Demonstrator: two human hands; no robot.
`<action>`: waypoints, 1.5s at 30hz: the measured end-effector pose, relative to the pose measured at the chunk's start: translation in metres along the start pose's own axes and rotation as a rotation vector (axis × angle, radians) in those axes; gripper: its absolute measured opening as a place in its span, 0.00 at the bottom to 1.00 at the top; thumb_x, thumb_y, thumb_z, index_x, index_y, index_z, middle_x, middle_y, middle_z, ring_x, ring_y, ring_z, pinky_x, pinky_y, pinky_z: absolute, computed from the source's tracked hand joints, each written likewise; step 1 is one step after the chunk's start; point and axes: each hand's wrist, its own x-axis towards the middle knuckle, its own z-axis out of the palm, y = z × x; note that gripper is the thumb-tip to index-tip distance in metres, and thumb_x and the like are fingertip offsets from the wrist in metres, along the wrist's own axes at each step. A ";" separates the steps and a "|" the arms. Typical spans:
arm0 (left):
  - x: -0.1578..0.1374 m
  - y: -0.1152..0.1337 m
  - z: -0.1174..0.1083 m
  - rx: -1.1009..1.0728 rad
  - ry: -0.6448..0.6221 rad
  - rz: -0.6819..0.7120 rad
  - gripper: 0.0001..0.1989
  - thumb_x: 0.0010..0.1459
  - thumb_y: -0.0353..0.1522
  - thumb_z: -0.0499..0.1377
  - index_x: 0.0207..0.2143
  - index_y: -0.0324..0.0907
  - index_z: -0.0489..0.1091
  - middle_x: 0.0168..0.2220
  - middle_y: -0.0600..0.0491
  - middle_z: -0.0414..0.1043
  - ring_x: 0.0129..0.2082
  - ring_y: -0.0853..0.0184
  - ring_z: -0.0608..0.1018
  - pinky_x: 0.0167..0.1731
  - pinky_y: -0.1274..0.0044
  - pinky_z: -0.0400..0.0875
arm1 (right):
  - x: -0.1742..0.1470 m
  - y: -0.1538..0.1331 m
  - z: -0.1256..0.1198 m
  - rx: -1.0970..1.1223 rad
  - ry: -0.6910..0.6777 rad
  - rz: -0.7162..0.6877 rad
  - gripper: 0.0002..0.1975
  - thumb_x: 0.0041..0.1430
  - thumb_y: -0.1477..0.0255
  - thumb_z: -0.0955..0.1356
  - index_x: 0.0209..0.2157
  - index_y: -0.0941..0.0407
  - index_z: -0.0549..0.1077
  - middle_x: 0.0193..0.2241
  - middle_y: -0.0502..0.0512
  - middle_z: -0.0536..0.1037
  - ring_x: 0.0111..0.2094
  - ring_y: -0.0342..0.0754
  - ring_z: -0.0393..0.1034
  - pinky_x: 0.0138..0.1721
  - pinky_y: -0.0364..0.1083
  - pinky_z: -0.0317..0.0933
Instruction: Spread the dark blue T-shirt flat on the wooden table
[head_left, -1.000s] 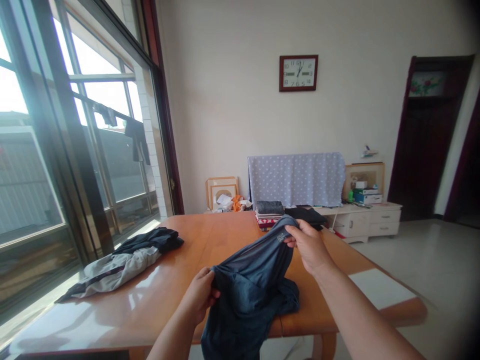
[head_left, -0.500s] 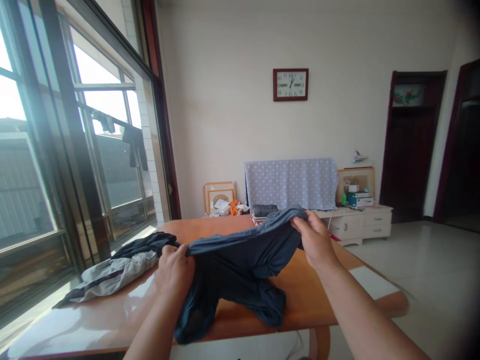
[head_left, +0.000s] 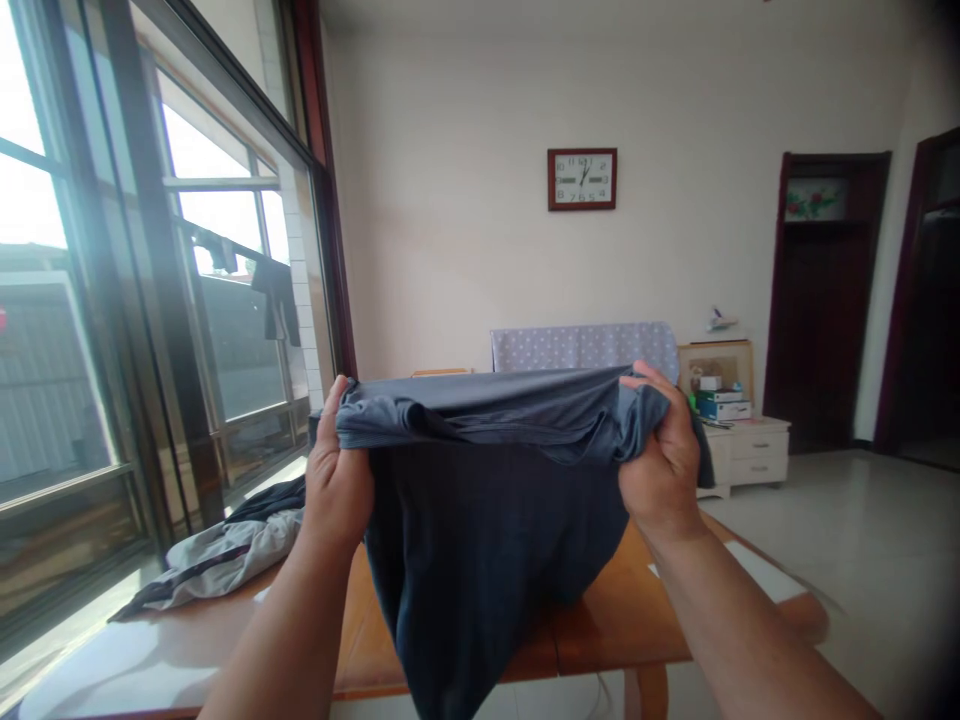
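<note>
Was a home living room: red-framed rectangular wall clock (head_left: 581,179) on a plain cream wall, white low drawer cabinet (head_left: 750,455) below and right of it, orange wooden table (head_left: 615,620) in front, laundry around.

Held blue garment (head_left: 487,520) blocks the table's middle (head_left: 600,620).

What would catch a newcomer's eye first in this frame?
A dark blue garment fills the centre, stretched by its top edge between the left hand and the right hand above a wooden table. At the left, bright windows flare over a grey garment on the table. A red-framed clock hangs on the far wall.
</note>
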 end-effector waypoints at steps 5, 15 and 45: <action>-0.013 -0.034 -0.001 0.400 -0.070 0.037 0.31 0.70 0.40 0.51 0.72 0.50 0.49 0.70 0.51 0.57 0.70 0.57 0.60 0.69 0.63 0.51 | -0.013 0.013 0.007 -0.057 -0.074 0.118 0.17 0.69 0.62 0.63 0.53 0.50 0.75 0.61 0.56 0.71 0.64 0.54 0.62 0.68 0.57 0.49; -0.092 -0.139 -0.037 0.865 -0.192 -0.224 0.32 0.65 0.36 0.52 0.70 0.50 0.54 0.65 0.48 0.65 0.66 0.50 0.65 0.63 0.57 0.61 | -0.123 0.077 0.034 0.015 -0.592 0.699 0.18 0.62 0.54 0.67 0.42 0.51 0.80 0.36 0.54 0.83 0.38 0.57 0.75 0.44 0.49 0.68; -0.101 -0.222 -0.097 1.242 -0.486 -0.530 0.16 0.65 0.34 0.47 0.42 0.44 0.74 0.46 0.44 0.76 0.48 0.54 0.77 0.47 0.67 0.68 | -0.203 0.197 0.044 -0.362 -1.080 0.889 0.23 0.58 0.48 0.64 0.28 0.53 0.75 0.26 0.53 0.81 0.31 0.52 0.74 0.34 0.47 0.62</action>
